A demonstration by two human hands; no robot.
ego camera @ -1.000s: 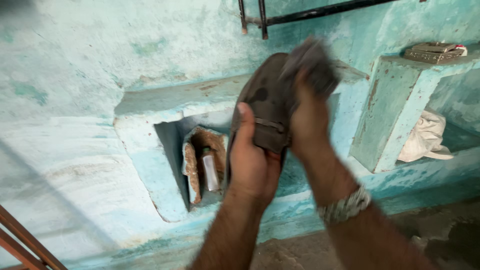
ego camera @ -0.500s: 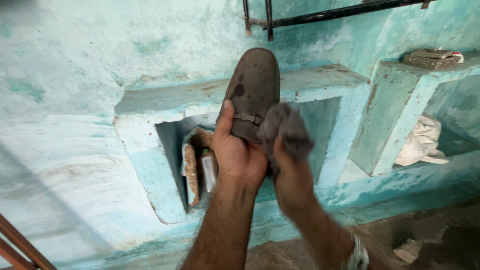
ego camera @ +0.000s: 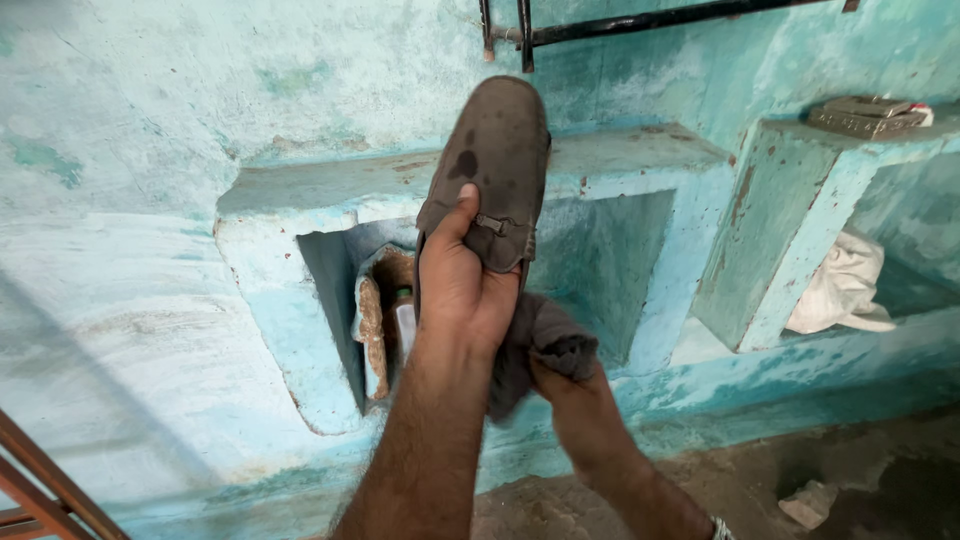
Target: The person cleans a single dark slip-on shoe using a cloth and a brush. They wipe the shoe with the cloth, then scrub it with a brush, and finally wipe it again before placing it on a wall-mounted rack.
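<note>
- Wall [ego camera: 150, 200]: turquoise plaster, worn and patchy, fills most of the view; a dark metal bar [ego camera: 640, 20] runs along the top.
- Ledge [ego camera: 330, 185]: a plaster shelf built out of the wall, with an open niche [ego camera: 600, 270] under it; a higher step at the right carries a flat box [ego camera: 868, 112], and a pale cloth bundle [ego camera: 840, 285] sits in the recess below.
- Shoe [ego camera: 495, 160]: a brown, stained loafer with a small metal strap across the vamp, held up in front of the ledge. Its long axis runs nearly upright, toe up and tilted slightly right, heel down in the palm.
- Left hand [ego camera: 462, 290]: grip closed round the shoe's heel end, thumb lying up the upper beside the strap.
- Right hand [ego camera: 565, 385]: lower and just right of the left, mostly hidden, fingers bunched round a dark grey rag [ego camera: 545, 335]. The shoe lies up and slightly left of this grip; the rag touches the left hand's underside near the heel.
- Bottle [ego camera: 404, 325]: small, pale, standing in the niche behind the left wrist, beside a brown scrap.
</note>
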